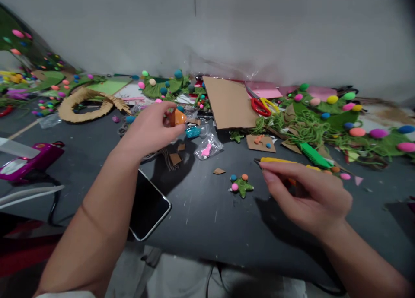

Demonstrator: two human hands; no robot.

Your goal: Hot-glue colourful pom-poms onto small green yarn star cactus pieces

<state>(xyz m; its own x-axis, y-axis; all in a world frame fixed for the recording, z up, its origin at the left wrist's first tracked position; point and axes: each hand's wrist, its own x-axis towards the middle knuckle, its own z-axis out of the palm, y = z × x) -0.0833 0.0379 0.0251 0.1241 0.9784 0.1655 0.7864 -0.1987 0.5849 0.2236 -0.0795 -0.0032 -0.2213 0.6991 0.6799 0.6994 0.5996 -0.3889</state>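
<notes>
My left hand (151, 127) reaches over the middle of the table, thumb and fingers pinched on an orange lump (178, 117), possibly clay in a wrapper. Beneath it lie small cardboard scraps (175, 159) and grey yarn. A turquoise packet (193, 132) and a clear bag with a pink piece (206, 150) are just right of the fingertips. My right hand (303, 196) is closed at the fingertips on a slim yellow tool (279, 160) with a dark pointed tip. Left of that hand rests a green yarn-wrapped star (242, 186) with blue, orange and pink balls at its points.
A phone (149, 207) lies by my left forearm, with a purple glue gun (35, 160) farther left. Along the wall are a cardboard sheet (230, 103), red-and-yellow scissors (262, 106), a cardboard ring (73, 110), green yarn (308, 125) and a green brush (314, 154).
</notes>
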